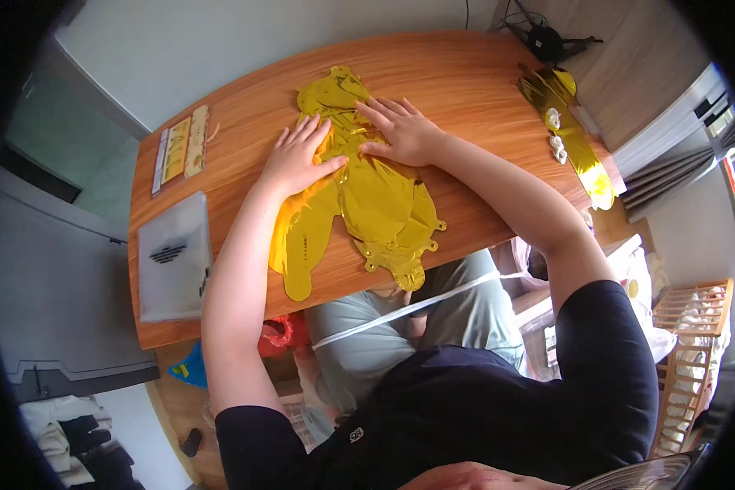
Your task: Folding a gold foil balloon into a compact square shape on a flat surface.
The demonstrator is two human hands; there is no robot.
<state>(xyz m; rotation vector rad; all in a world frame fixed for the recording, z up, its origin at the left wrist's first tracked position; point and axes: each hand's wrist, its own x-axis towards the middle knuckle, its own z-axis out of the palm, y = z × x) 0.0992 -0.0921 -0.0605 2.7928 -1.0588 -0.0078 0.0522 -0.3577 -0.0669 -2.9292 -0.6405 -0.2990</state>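
Flat gold foil balloons [376, 200] lie spread over the middle of the wooden table, wrinkled, with small tabs along the edges. Their lower ends reach the near table edge. My left hand [300, 161] rests on the foil's left side, fingers spread. Across from it, my right hand [403, 131] lies flat on the upper right part of the foil, its fingers also apart. Neither hand grips anything. Whether the foil is one piece or several overlapping pieces, I cannot tell.
The wooden table [245, 106] carries a translucent grey folder [174, 257] and a flat package [181, 151] at its left. More gold foil [580, 155] with white ribbon rolls [557, 149] lies at the right edge. Beyond the far right corner sits a black device [545, 42] with cables.
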